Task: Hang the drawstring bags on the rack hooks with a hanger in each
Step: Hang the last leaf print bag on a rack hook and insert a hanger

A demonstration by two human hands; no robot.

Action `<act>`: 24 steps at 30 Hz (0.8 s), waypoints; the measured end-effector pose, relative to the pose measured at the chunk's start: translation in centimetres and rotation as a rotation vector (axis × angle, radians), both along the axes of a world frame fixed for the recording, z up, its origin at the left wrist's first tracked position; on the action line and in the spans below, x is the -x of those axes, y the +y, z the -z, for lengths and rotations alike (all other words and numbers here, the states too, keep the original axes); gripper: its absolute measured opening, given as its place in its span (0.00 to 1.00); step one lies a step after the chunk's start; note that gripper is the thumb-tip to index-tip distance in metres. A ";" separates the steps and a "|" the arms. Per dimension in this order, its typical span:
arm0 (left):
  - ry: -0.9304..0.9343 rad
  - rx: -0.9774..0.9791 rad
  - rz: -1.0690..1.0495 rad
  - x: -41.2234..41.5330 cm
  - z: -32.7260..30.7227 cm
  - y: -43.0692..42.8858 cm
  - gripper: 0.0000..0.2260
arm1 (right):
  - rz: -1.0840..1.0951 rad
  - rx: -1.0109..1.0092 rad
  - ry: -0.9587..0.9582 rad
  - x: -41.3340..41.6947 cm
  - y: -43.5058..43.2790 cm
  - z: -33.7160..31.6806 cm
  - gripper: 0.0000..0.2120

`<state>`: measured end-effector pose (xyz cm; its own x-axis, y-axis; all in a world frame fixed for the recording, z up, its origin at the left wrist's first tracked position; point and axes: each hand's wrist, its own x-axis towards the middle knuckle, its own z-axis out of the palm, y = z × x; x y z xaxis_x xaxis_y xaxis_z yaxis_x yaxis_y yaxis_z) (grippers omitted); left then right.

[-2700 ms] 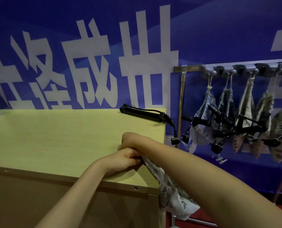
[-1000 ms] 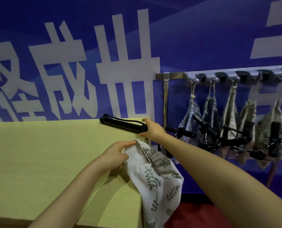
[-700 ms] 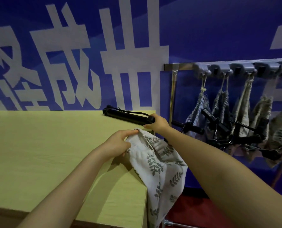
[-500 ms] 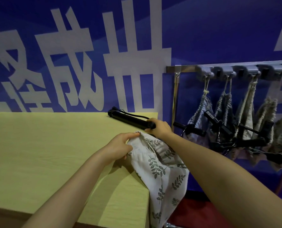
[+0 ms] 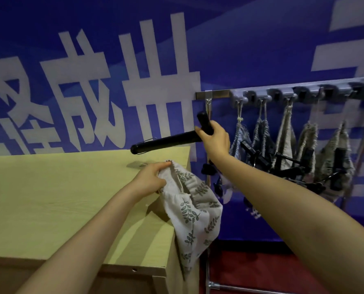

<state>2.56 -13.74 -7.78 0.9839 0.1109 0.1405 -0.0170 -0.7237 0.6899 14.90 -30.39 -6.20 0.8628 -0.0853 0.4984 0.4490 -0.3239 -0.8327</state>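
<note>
A white drawstring bag [image 5: 194,211] with a green leaf print hangs over the right edge of the yellow table [image 5: 49,198]. My left hand [image 5: 151,179] pinches its gathered mouth. My right hand [image 5: 214,139] grips a black folded hanger [image 5: 166,143] at its middle and holds it in the air above the table's far right corner. To the right, a rack [image 5: 304,90] with grey hooks carries several grey drawstring bags [image 5: 285,136], each with a black hanger [image 5: 283,162] sticking out.
A blue banner [image 5: 113,81] with large white characters covers the wall behind. The rack's metal post [image 5: 208,115] stands just past the table's right edge. Red floor [image 5: 251,270] shows below the rack.
My right hand has lifted the black hanger off the table's far corner into the air. My left hand keeps hold of the bag's mouth.
</note>
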 end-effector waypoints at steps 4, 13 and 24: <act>0.033 0.046 -0.004 0.3 -0.6 -2.1 0.29 | 0.113 -0.076 -0.041 1.8 -3.4 -2.3 0.10; 0.011 0.230 -0.204 -0.1 -0.5 -2.4 0.20 | 0.235 -0.059 -0.013 4.0 -9.6 -2.9 0.08; 0.138 0.110 -0.191 -0.8 0.6 -5.4 0.20 | 0.332 -0.087 -0.245 3.9 -17.7 -2.9 0.16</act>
